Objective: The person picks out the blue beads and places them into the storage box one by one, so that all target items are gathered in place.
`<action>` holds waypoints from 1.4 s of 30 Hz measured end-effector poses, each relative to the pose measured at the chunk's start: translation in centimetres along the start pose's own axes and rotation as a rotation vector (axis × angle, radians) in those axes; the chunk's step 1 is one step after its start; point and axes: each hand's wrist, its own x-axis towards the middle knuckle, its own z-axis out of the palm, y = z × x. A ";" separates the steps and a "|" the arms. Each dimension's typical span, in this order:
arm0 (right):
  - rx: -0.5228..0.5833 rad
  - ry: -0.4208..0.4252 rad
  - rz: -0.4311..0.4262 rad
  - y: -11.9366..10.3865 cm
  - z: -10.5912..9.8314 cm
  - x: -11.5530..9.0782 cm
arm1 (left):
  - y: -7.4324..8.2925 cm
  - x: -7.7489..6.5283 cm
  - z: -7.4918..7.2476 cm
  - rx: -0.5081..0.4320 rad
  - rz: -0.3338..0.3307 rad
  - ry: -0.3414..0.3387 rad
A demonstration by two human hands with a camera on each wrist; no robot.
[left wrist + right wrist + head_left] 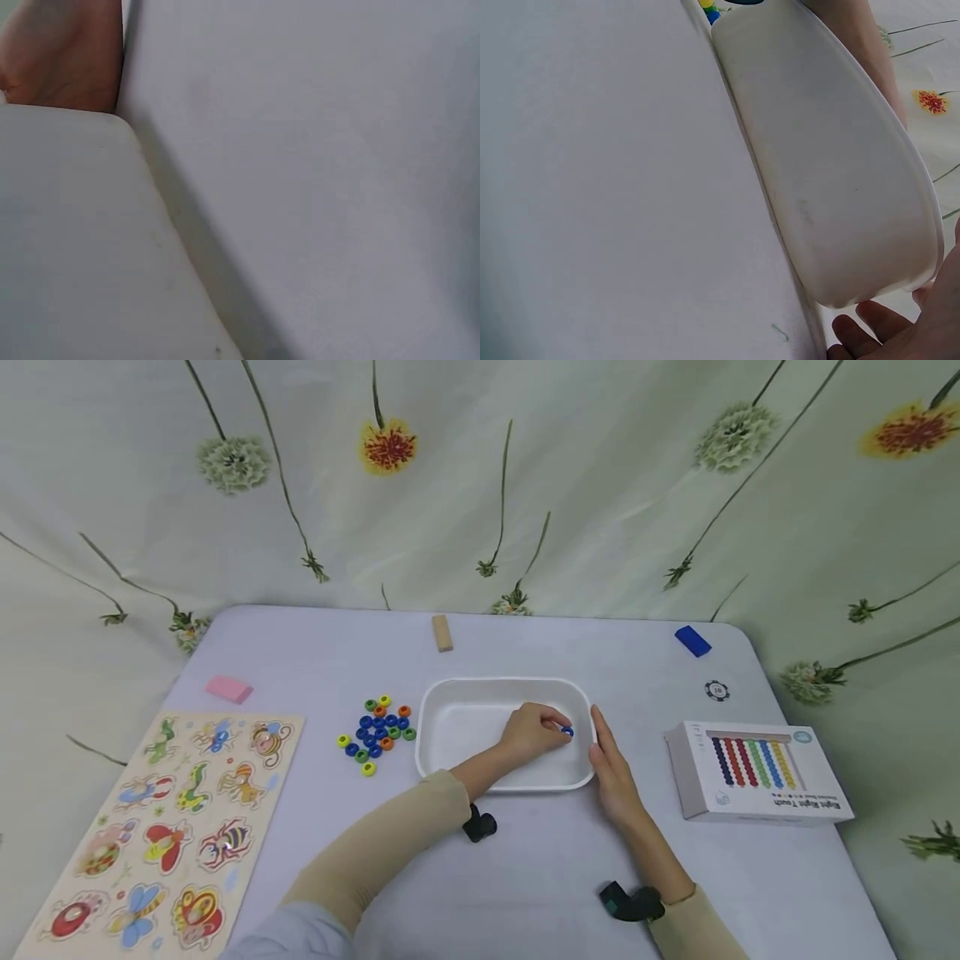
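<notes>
A small blue bead [567, 732] is pinched in the fingertips of my left hand [536, 727]. That hand reaches over the near rim into the right part of a white tray [457, 727]. Against the tray's right end rests my right hand [617, 772], its fingers extended along the outside. In the right wrist view, the fingers of the right hand [885, 330] are beside the end of the tray [832, 165]. The left wrist view shows the tray wall [75, 225] and part of a hand or wrist above it; the bead is hidden there.
Several coloured beads [381, 733] lie left of the tray. Farther left are a puzzle board [180, 797] with insect pictures and a pink block [229, 688]. A wooden block [442, 633], blue block [692, 641], round chip [717, 691] and white box [757, 772] surround the rest.
</notes>
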 end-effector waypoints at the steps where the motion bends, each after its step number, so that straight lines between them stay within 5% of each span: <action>1: 0.001 0.003 -0.001 -0.3 -0.1 -0.1 | 0.0 0.0 0.2 0.028 0.002 -0.009; 8: -0.023 0.015 0.008 -1.5 -0.1 -0.3 | 0.2 -0.1 0.2 0.148 0.026 -0.032; 18: -0.011 0.007 0.023 -1.1 0.2 0.0 | 0.9 -0.4 -1.0 0.153 0.035 -0.020; 22: -0.016 0.002 0.024 -1.0 0.3 0.1 | 1.5 -1.7 -2.4 0.130 0.125 0.028; 27: -0.033 0.015 0.026 -0.3 0.2 -0.1 | 2.0 -6.1 -5.9 -0.006 0.336 0.161; 30: -0.049 0.014 0.026 0.8 0.1 -0.1 | 0.6 -8.9 -8.8 -0.088 0.409 0.290; 33: -0.041 0.004 0.017 1.1 0.1 0.0 | -1.8 -11.0 -12.1 -0.131 0.406 0.439; 38: -0.031 0.009 0.017 -0.7 0.2 -0.1 | -6.7 -13.9 -16.3 -0.133 0.300 0.632; 42: -0.048 0.019 0.024 -1.5 0.2 -0.3 | -11.3 -15.4 -16.9 -0.214 0.197 0.710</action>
